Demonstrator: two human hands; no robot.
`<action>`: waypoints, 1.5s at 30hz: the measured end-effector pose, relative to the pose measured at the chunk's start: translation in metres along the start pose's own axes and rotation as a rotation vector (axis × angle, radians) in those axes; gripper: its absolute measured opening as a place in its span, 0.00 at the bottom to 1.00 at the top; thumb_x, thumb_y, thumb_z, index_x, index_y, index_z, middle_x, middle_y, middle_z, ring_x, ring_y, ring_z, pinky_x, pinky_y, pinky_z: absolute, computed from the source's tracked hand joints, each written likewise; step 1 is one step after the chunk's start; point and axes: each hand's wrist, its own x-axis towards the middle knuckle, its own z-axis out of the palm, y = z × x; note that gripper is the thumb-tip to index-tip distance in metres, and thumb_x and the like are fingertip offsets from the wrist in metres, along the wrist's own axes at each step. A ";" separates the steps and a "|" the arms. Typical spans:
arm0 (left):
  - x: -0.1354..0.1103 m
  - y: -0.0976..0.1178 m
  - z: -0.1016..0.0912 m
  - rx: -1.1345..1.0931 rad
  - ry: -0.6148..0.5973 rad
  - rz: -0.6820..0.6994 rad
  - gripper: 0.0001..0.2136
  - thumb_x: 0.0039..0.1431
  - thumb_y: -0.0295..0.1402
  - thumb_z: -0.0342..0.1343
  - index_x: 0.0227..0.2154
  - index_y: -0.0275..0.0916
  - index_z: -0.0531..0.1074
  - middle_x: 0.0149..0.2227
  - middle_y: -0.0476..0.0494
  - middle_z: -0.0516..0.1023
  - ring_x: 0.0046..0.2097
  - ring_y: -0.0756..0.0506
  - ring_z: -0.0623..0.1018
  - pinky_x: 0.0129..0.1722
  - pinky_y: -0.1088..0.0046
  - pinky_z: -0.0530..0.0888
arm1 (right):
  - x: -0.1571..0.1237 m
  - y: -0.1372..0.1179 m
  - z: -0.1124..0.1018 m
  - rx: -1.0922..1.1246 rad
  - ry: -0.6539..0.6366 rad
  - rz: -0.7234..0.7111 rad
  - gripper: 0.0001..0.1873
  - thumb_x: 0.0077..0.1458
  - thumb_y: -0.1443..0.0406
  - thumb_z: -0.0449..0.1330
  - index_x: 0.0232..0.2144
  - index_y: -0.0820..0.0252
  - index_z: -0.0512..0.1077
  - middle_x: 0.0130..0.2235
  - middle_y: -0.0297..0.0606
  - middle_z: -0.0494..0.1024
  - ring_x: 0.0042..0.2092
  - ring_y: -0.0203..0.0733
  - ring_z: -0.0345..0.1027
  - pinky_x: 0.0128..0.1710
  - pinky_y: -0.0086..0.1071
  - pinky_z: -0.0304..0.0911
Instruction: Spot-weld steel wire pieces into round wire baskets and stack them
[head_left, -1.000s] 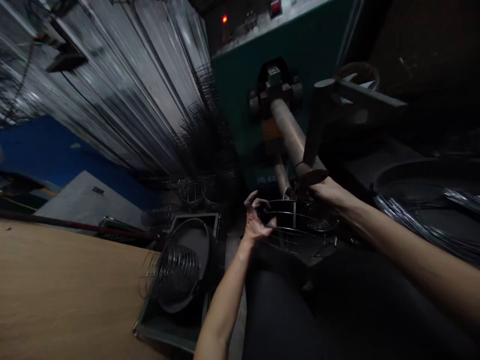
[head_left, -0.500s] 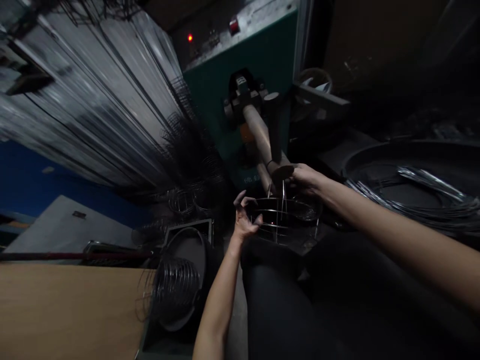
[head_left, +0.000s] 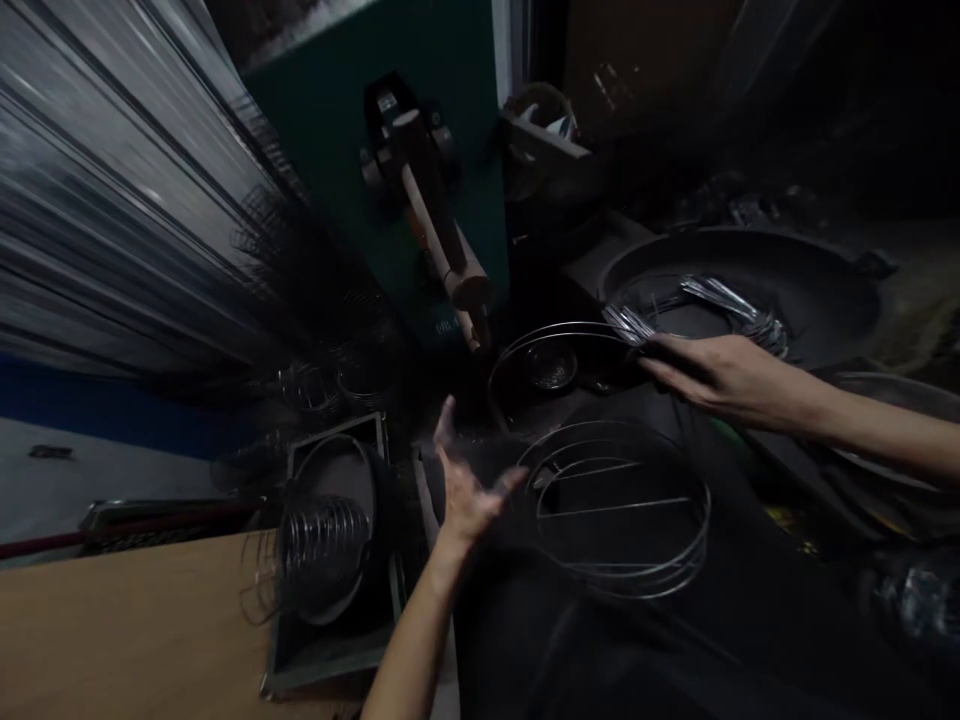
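A round wire frame (head_left: 615, 510) of thin metal rings and cross wires lies on my dark lap. My left hand (head_left: 465, 480) hovers just left of it, fingers spread and empty, not touching it as far as I can see. Further right, my right hand (head_left: 712, 372) reaches toward a bundle of shiny wire pieces (head_left: 705, 305) in a dark round pan (head_left: 825, 270). Its fingers lie at the bundle's near end; whether they grip it is unclear. A second wire ring (head_left: 555, 350) sits on the machine's base below the beige arm (head_left: 442, 250).
The green machine (head_left: 420, 120) stands ahead. Stacked wire frames (head_left: 322, 545) rest in a dark tray (head_left: 330, 650) at lower left, beside a wooden tabletop (head_left: 127, 630). More wire frames (head_left: 322, 380) pile up against corrugated metal sheeting (head_left: 112, 200) on the left.
The wire frame has come off the machine and down onto my lap. My left hand has let go and opened. My right hand has swung right to the wire bundle.
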 end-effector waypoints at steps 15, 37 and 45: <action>0.017 0.035 0.109 -0.772 -0.079 -0.736 0.25 0.52 0.54 0.57 0.41 0.37 0.70 0.18 0.57 0.60 0.19 0.57 0.58 0.19 0.81 0.56 | 0.120 -0.010 0.107 -0.021 -0.042 -0.224 0.15 0.59 0.64 0.55 0.47 0.56 0.76 0.44 0.42 0.77 0.42 0.42 0.72 0.43 0.33 0.62; 0.069 -0.008 0.060 -0.804 -0.492 -0.724 0.17 0.54 0.44 0.61 0.36 0.33 0.71 0.26 0.47 0.76 0.28 0.51 0.76 0.34 0.73 0.73 | -0.022 -0.049 0.075 0.784 -0.471 0.327 0.29 0.54 0.45 0.55 0.42 0.63 0.75 0.40 0.45 0.78 0.41 0.48 0.71 0.43 0.37 0.67; -0.033 0.010 0.022 0.047 -0.540 -0.124 0.19 0.59 0.40 0.54 0.53 0.41 0.67 0.51 0.37 0.71 0.54 0.39 0.70 0.54 0.55 0.67 | -0.007 -0.065 0.059 0.852 -0.544 0.503 0.30 0.34 0.41 0.66 0.26 0.62 0.73 0.21 0.36 0.71 0.22 0.35 0.60 0.21 0.29 0.56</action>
